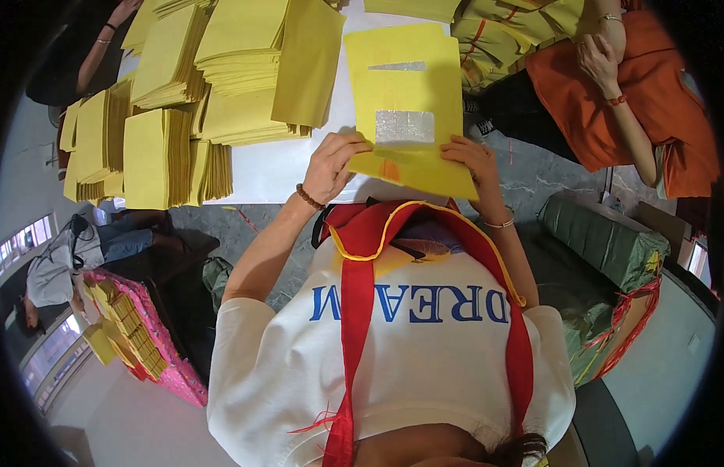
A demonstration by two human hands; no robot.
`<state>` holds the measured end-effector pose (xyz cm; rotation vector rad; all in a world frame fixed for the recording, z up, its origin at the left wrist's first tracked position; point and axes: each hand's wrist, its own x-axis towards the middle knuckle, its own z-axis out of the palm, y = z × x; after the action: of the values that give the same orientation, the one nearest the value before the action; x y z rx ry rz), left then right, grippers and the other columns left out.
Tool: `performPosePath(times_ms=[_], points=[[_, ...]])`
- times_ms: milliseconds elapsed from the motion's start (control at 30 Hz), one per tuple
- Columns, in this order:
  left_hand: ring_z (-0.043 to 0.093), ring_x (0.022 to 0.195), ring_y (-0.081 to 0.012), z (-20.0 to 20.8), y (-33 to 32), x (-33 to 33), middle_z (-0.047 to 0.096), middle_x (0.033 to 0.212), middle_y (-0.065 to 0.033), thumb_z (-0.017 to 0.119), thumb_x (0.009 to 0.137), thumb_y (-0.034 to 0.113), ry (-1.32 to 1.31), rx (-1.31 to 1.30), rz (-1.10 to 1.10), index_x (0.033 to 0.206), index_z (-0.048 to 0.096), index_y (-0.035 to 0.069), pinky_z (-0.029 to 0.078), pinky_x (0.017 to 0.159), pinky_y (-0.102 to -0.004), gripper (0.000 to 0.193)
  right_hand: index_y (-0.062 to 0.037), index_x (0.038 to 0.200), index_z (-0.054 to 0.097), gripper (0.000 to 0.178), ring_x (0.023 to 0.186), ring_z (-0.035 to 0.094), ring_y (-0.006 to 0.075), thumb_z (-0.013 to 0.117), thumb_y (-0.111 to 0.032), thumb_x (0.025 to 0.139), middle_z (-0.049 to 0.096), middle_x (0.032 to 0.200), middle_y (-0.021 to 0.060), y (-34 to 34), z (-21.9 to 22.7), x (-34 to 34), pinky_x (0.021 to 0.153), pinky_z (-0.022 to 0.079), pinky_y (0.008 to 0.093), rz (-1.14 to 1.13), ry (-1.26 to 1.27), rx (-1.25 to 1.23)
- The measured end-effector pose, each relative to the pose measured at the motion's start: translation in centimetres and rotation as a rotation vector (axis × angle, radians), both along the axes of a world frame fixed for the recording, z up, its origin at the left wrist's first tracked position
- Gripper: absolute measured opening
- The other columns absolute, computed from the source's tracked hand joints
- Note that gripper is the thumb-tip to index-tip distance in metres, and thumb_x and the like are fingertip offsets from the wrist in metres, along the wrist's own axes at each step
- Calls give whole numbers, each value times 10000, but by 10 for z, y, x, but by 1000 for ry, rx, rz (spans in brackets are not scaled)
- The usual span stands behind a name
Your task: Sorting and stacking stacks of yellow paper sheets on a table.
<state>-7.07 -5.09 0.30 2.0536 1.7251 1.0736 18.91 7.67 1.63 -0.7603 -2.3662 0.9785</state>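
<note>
Yellow sheets of paper (443, 93), with a shiny silver rectangle (404, 128) on the top one, lie at the near edge of the white table. A second silver patch shows as a narrow strip farther up. The near end of the paper is lifted and bent into a flap (424, 175) with an orange mark on it. My left hand (336, 163) pinches the left end of this flap. At the flap's right end, my right hand (472, 162) has its fingers closed over the paper, its thumb mostly hidden.
Stacks of yellow paper (245, 50) fill the table's left side, close to my left hand. Bundled yellow packs (494, 47) lie at the far right. A person in orange (634, 93) sits to the right, another (74, 50) at the far left. Green wrapped bales (603, 241) stand behind right.
</note>
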Motion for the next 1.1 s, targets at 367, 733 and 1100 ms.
performPosePath(times_ms=[367, 733, 1100], points=[[553, 634, -316, 3, 25, 16, 573, 721, -184, 523, 899, 228, -310, -320, 429, 775, 530, -9, 404, 545, -389, 268, -62, 1210, 479, 401, 881, 601, 171, 610, -127, 836, 628, 959, 112, 1, -8, -29, 756, 460, 279, -371, 317, -561], [551, 535, -308, -1, 46, 11, 569, 588, -163, 554, 867, 269, -395, -430, 562, 771, 552, 7, 409, 504, -390, 279, -67, 1154, 552, 373, 634, 424, 68, 659, -112, 799, 496, 743, -17, 18, -7, -40, 559, 366, 214, -465, 47, -244], [489, 526, -138, -7, 47, 9, 541, 586, -75, 624, 830, 185, -569, -353, 578, 740, 533, -6, 399, 498, -308, 230, -66, 1088, 590, 338, 616, 417, 100, 666, -145, 768, 451, 688, -4, 18, -9, -46, 546, 364, 245, -534, 23, -210]])
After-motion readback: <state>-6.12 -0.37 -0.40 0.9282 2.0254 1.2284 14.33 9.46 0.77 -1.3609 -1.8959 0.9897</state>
